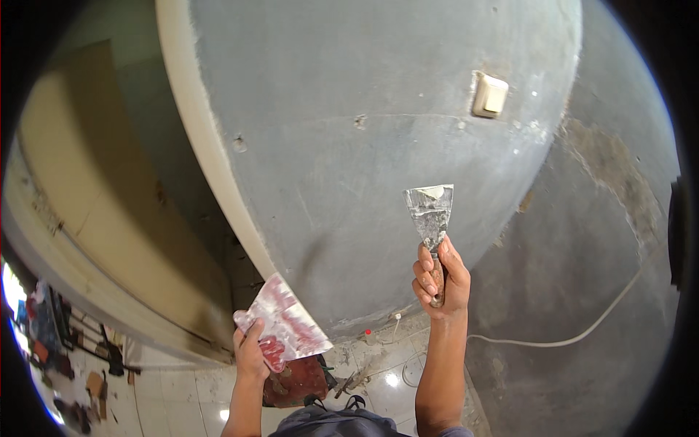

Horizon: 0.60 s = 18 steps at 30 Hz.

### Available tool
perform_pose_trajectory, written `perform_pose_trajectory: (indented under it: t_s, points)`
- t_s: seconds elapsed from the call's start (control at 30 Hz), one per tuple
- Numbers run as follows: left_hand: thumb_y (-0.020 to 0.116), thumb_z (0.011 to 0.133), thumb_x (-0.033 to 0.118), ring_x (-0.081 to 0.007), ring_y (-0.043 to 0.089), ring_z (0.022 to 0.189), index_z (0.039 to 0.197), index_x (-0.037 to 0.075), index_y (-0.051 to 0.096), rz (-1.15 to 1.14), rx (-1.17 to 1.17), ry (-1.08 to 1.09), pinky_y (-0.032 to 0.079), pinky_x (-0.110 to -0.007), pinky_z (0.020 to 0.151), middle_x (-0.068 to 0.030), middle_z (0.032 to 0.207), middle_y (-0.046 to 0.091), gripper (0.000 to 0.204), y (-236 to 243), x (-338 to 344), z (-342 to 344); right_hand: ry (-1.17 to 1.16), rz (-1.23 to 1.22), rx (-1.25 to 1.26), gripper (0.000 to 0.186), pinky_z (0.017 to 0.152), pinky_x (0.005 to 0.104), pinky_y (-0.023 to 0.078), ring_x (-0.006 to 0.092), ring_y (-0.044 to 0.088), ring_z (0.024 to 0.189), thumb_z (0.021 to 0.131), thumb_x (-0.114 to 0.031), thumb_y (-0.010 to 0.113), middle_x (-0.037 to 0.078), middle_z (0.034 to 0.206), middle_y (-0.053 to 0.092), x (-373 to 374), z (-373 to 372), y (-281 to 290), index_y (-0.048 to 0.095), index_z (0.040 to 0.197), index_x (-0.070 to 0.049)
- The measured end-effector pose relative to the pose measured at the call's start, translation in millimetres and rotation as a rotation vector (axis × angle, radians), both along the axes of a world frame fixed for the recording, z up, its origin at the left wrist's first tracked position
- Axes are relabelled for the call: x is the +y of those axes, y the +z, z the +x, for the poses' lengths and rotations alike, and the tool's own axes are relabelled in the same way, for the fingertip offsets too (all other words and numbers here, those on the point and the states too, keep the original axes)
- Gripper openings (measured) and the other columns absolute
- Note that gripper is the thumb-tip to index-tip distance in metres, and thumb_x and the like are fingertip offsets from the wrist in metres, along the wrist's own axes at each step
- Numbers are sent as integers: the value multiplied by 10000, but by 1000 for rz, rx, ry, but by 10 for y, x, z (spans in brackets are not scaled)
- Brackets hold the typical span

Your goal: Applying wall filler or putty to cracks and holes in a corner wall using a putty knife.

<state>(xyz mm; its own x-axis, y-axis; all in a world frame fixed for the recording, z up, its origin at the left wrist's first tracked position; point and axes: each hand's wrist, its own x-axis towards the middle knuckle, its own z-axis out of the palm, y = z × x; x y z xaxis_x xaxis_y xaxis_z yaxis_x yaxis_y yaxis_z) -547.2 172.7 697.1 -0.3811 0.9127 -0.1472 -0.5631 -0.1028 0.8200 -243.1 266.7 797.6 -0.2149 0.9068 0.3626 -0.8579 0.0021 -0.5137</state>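
Note:
My right hand (445, 280) is closed round the worn handle of a putty knife (429, 211), held upright before the grey wall. White filler sits along the tip of its metal blade, which is smeared lower down. In my left hand (251, 353) is a red plastic putty spreader (287, 320), wide and flat, coated with whitish smears; my fingers grip its narrower end. The grey wall (328, 182) stands in front of both tools, with small chipped holes (359, 122) in it. Whether the blade touches the wall I cannot tell; it appears apart from it.
A cream light switch (491, 96) sits on the wall at upper right. On the left is a doorway with a pale frame (196, 95). A white cable (546, 344) runs along the right wall. Below lie a red object (295, 386) and white floor tiles (171, 400); clutter (73, 335) stands far left.

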Motion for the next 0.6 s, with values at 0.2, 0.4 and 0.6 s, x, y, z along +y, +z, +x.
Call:
perform_pose_trajectory:
  t_s: [0.2,0.4,0.6]
  points:
    - [591,897,109,-185,664,829,1083,-13,589,-4,5,-47,546,-323,757,-85,991,656,223,110,-123,168,-402,37,-373,390,381,261,463,97,478,468,997,-146,417,51,766,520,86,-447,242,468,1353,5]
    - [590,898,114,-197,666,816,1068,-7,582,31,5,22,556,-339,727,-88,962,650,209,32,-207,-17,-729,297,-624,411,362,254,470,87,487,461,1012,-174,408,28,755,504,322,-836,256,434,1401,-45]
    - [613,885,140,-232,670,814,1068,7,581,-24,-34,152,568,-373,714,-92,966,649,228,-65,-257,-499,-228,124,-96,223,323,260,473,105,489,443,1007,-183,393,60,769,523,198,-1027,325,489,1126,-21]
